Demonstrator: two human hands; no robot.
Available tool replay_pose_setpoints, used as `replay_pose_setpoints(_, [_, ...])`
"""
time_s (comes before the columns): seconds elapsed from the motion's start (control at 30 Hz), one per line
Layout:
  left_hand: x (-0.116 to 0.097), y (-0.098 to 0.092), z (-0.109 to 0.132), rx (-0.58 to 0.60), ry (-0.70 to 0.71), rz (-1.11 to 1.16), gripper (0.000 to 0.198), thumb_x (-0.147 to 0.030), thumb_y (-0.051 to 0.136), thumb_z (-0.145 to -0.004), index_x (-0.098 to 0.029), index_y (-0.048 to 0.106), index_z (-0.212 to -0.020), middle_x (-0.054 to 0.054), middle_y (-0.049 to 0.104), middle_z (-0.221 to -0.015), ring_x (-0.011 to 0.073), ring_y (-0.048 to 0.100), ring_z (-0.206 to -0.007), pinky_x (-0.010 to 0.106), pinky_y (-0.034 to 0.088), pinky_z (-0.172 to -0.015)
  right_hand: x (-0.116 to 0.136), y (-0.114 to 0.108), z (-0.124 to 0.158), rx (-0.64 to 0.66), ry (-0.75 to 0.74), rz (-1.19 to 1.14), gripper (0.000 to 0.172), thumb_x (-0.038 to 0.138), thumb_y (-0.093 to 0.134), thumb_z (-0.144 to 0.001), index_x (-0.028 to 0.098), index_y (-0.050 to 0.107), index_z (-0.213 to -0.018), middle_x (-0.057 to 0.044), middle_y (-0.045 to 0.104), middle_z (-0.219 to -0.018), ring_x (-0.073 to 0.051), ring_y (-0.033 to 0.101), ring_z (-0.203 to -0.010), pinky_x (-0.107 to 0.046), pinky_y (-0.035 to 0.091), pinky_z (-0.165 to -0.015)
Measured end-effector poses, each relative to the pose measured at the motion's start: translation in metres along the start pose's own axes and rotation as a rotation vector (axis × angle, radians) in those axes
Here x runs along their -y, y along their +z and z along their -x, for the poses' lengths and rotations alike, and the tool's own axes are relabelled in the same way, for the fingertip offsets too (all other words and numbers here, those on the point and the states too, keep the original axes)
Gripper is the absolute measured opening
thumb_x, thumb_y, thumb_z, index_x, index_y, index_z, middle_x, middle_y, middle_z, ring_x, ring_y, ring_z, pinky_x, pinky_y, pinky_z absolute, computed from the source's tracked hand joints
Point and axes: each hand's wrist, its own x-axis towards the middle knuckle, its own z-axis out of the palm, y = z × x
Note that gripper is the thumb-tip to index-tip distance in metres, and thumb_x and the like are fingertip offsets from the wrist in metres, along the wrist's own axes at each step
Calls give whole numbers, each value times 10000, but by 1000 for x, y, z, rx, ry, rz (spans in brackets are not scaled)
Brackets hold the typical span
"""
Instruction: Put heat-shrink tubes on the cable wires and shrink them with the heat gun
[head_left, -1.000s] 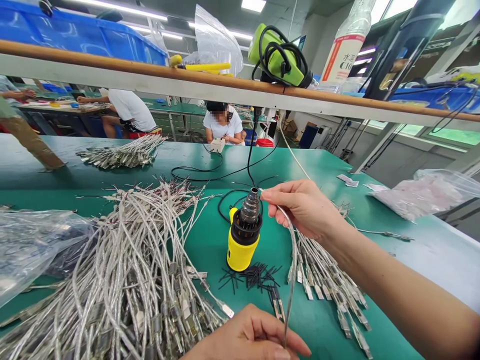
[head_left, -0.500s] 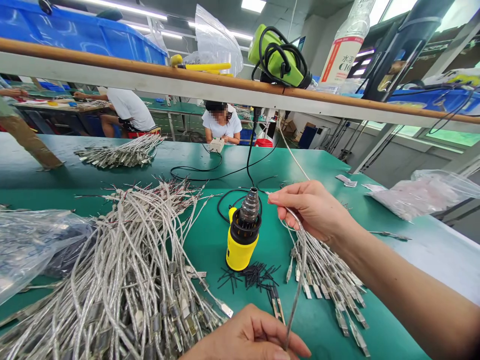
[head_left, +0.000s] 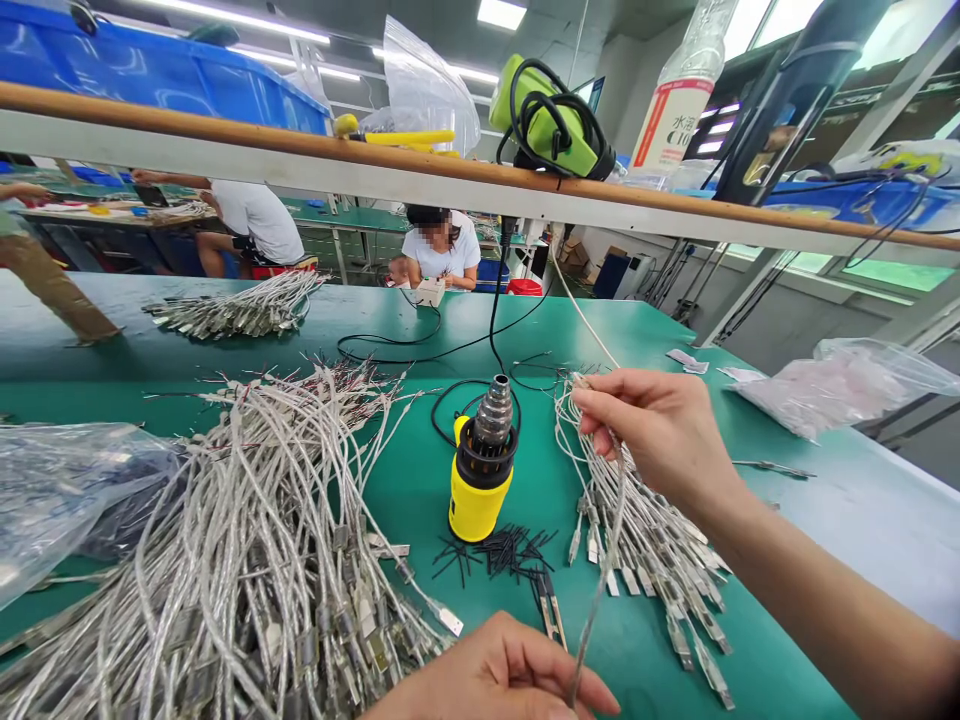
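Note:
My right hand (head_left: 652, 425) pinches a clear-jacketed silver USB cable (head_left: 609, 560) close to its far end, above a smaller bundle of cables (head_left: 637, 510) on the right. The cable runs down to my left hand (head_left: 510, 670) at the bottom edge, whose fingers close on its lower part; the plug end is out of sight. Between the hands and the big pile of USB cables (head_left: 262, 520) stands a yellow hot air gun (head_left: 480, 490), nozzle up. Short black heat-shrink tubes (head_left: 514, 550) lie scattered in front of it, beside tweezers (head_left: 551, 605).
A shelf (head_left: 420, 165) crosses above the green table, carrying a blue bin (head_left: 150, 70), a green tool (head_left: 551, 120) and a bottle (head_left: 675, 110). Plastic bags (head_left: 847, 385) lie at right and left. Another cable bundle (head_left: 240, 305) sits farther back. Two people work behind.
My right hand has moved right with the cable's far end, away from the hot air gun nozzle and over the right bundle. My left hand stays nearly in place.

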Motion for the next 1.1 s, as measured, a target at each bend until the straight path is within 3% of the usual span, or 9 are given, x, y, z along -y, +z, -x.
replay_pose_setpoints(0.13, [5,-1,-3,5,35,16,466,-453,739,-677,-148,704,-1027,115,733,-936,71,535,-631,173,392,-619,-13,3,7,-183,-855,684,72,129,618,-817,154,676,-853,-10,666,-596,-111,578,-506,-216,450,-474])
replay_pose_setpoints(0.23, [6,-1,-7,-7,89,29,462,-429,725,-704,-131,683,-1054,146,733,-930,48,446,-514,175,323,-509,-16,11,4,-149,-1175,990,180,63,493,-872,111,635,-972,-30,686,-643,-115,552,-522,-229,409,-457])
replay_pose_setpoints(0.5, [7,-4,-14,-30,215,98,463,-421,729,-700,-133,669,-1056,178,734,-916,52,492,-435,182,340,-442,-8,30,-9,-214,-1230,1192,255,32,412,-890,75,661,-924,-33,628,-569,-139,507,-495,-275,329,-385])
replay_pose_setpoints(0.67, [9,-4,-11,-15,162,51,482,-431,727,-700,-132,664,-1073,165,723,-925,42,440,-461,184,322,-472,-7,16,5,-145,-1234,1176,199,35,448,-882,46,645,-905,-59,662,-592,-138,511,-480,-275,338,-389])
replay_pose_setpoints(0.77, [12,-3,-8,31,70,-20,491,-452,741,-674,-169,680,-1071,79,692,-836,53,429,-534,182,313,-513,-3,0,30,-57,-1229,1081,193,31,467,-862,35,611,-990,-119,707,-704,-163,560,-544,-278,397,-427])
replay_pose_setpoints(0.83, [14,0,-6,42,5,-117,444,-468,725,-681,-194,707,-1030,5,610,-700,52,389,-527,179,285,-495,1,-8,54,21,-1151,946,250,24,484,-846,55,584,-1073,-137,718,-780,-175,586,-598,-287,453,-484])
replay_pose_setpoints(0.9, [14,4,-6,20,-19,-218,399,-472,715,-682,-197,732,-970,-38,525,-598,45,325,-465,188,230,-440,3,-13,83,43,-918,728,295,16,543,-815,120,595,-1086,-74,701,-695,-151,567,-533,-265,455,-471])
replay_pose_setpoints(1.03, [4,16,-2,-201,118,-228,441,-302,818,-558,-199,724,-977,-26,608,-673,45,346,-462,189,254,-435,-2,-4,141,45,-86,125,77,188,675,-770,211,679,-697,13,623,-485,-114,533,-356,-216,402,-355])
replay_pose_setpoints(1.1, [-3,23,4,-353,279,-131,440,-247,823,-553,-214,720,-979,18,671,-819,59,393,-528,192,319,-491,-8,5,163,69,372,-192,206,315,748,-694,186,657,-562,7,617,-461,-81,486,-292,-185,345,-305])
